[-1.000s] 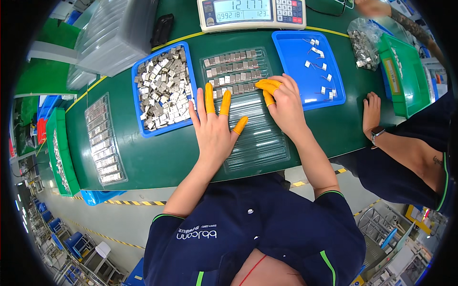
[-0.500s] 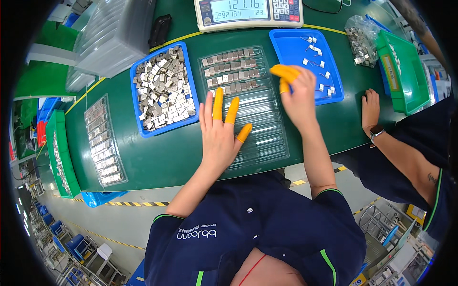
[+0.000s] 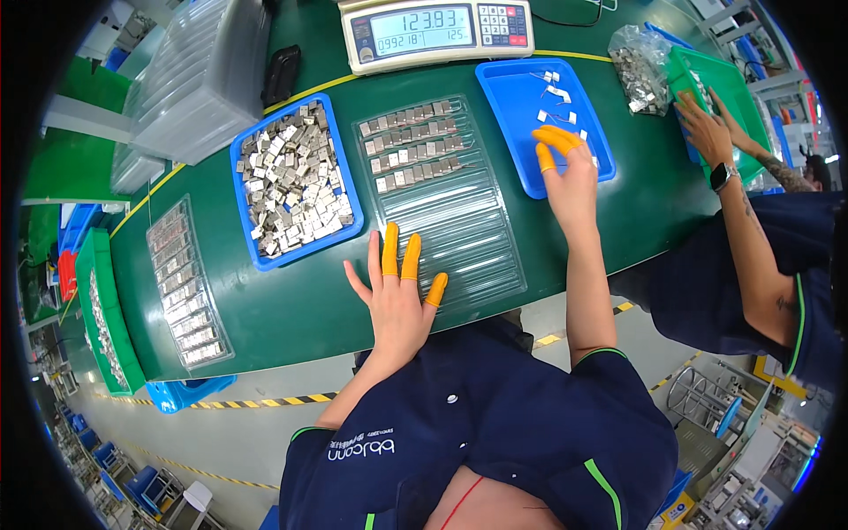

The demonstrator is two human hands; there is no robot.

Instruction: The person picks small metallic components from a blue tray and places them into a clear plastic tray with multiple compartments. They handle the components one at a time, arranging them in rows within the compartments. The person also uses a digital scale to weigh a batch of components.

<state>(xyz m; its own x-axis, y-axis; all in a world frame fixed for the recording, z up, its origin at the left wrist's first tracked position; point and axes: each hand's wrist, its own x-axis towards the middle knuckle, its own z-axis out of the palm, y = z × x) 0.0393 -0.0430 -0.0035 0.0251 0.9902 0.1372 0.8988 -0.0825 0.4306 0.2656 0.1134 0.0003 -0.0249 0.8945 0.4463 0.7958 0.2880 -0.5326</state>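
My left hand (image 3: 399, 305) lies with fingers spread at the near left part of a clear ribbed plastic tray (image 3: 455, 231); yellow cots cover some fingers. It holds nothing. Over the right blue tray (image 3: 533, 175) reaches my right hand (image 3: 572, 187), with yellow-cotted thumb and index finger apart and nothing visible between them. Small white connectors with short leads (image 3: 556, 92) lie scattered in that tray, some hidden by the hand. Rows of small metal connectors (image 3: 415, 144) fill the far grooves of the clear tray; its nearer grooves are bare.
At left, another blue tray (image 3: 343, 231) holds a heap of metal pieces. A digital scale (image 3: 437, 35) stands at the back. Beyond the left tray are a filled clear tray (image 3: 187, 283) and stacked plastic trays (image 3: 199, 79). At right, a co-worker's hands (image 3: 707, 128) are at a green bin (image 3: 751, 124).
My left hand has drawn back toward the table's near edge. My right hand has lowered over the blue tray. The scale's reading differs, and the co-worker's hand has moved to the green bin.
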